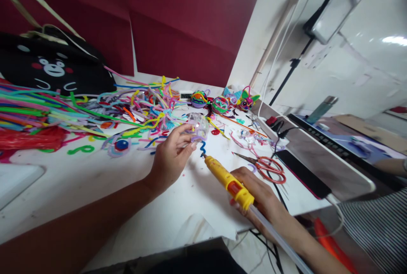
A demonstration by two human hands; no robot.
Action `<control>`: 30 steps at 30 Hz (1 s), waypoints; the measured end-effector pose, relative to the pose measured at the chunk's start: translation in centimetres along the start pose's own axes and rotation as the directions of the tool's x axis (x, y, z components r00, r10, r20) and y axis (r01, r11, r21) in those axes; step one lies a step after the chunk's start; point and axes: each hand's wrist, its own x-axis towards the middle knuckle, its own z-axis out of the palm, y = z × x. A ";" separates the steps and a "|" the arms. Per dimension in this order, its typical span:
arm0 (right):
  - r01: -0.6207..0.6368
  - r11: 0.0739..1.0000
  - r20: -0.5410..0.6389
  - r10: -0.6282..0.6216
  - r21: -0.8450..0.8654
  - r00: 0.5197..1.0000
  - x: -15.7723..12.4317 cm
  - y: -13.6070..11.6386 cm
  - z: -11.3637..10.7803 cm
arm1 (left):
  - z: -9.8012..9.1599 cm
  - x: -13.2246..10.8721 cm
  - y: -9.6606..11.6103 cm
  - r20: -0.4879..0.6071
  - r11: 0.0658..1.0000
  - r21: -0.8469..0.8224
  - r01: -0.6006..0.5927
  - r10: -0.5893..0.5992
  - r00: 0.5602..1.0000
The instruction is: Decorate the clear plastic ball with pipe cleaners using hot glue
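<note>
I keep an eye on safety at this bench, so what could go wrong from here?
The yellow glue gun points toward the left hand holding the clear ball; if hot, it might burn that hand. The scissors lie close to the right hand, which could knock them. The phone sits near the table's edge; a snag on its white cable might drag it off.

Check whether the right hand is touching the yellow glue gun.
Touching. The head view shows the right hand closed around the rear part of the yellow glue gun.
</note>
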 end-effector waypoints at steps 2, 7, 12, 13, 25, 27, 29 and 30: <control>0.001 1.000 -0.003 -0.001 0.010 1.000 -0.1 0.0 0.1 | 0.0 0.0 0.1 -0.009 1.000 0.003 0.003 -0.003 1.000; 0.017 1.000 -0.036 -0.016 0.013 0.999 -0.2 0.2 0.4 | 0.0 0.0 0.2 -0.010 1.000 0.015 -0.002 0.002 1.000; -0.001 1.000 -0.063 0.001 -0.003 0.998 -0.3 0.1 0.3 | -0.1 0.1 -0.3 0.006 0.998 0.052 -0.040 0.040 0.999; -0.004 1.000 -0.064 0.003 -0.005 0.998 -0.3 0.1 0.3 | -0.1 0.1 -0.5 0.010 0.996 0.064 -0.057 0.056 0.998; 0.012 0.999 -0.042 -0.010 0.048 0.999 -0.2 0.5 0.7 | -0.1 0.2 -0.8 0.009 0.988 0.098 -0.118 0.118 0.993; 0.006 0.999 -0.036 -0.004 0.048 0.999 -0.2 0.6 0.8 | -0.1 0.2 -0.8 0.014 0.989 0.096 -0.117 0.116 0.993; 0.004 0.999 -0.032 -0.003 0.051 0.999 -0.3 0.7 0.9 | -0.1 0.2 -0.8 0.015 0.988 0.095 -0.118 0.117 0.993; 0.010 0.999 -0.036 -0.008 0.052 0.999 -0.3 0.7 0.8 | -0.2 0.2 -0.8 0.014 0.988 0.095 -0.118 0.118 0.993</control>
